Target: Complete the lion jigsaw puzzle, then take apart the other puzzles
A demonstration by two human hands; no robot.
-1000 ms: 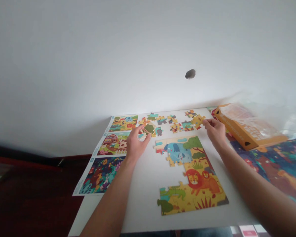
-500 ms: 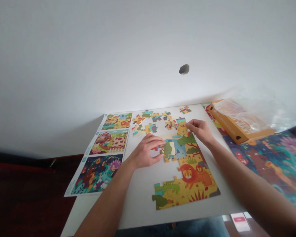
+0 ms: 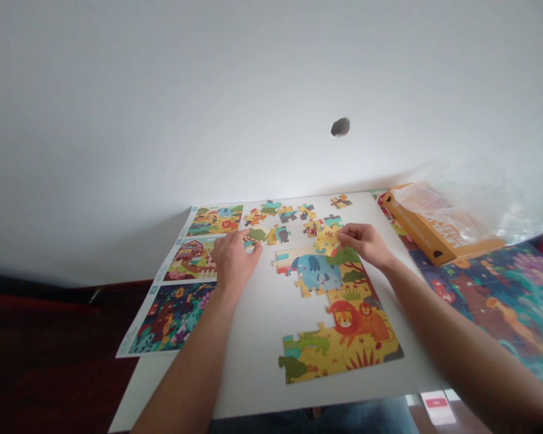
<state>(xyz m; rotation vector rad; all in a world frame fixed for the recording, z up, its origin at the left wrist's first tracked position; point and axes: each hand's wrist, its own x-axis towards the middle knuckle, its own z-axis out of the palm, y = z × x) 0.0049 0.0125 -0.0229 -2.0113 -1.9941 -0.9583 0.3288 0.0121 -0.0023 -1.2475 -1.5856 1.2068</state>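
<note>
The right hand (image 3: 364, 244) is pinched on a yellow jigsaw piece (image 3: 326, 240), apparently gripping it, though the fingers partly hide it. That piece sits at 12 o'clock of the part-built jungle jigsaw (image 3: 339, 313) on the white bench (image 3: 253, 386). The left hand (image 3: 233, 259), at the jigsaw's 10 o'clock, curls just beside a green piece (image 3: 257, 235); whether it grasps it I cannot tell. Loose pieces (image 3: 287, 214) lie at 12 o'clock. Printed picture sheets (image 3: 190, 259) run along the bench's 9 o'clock side, and an orange box (image 3: 434, 226) sits at 2 o'clock.
</note>
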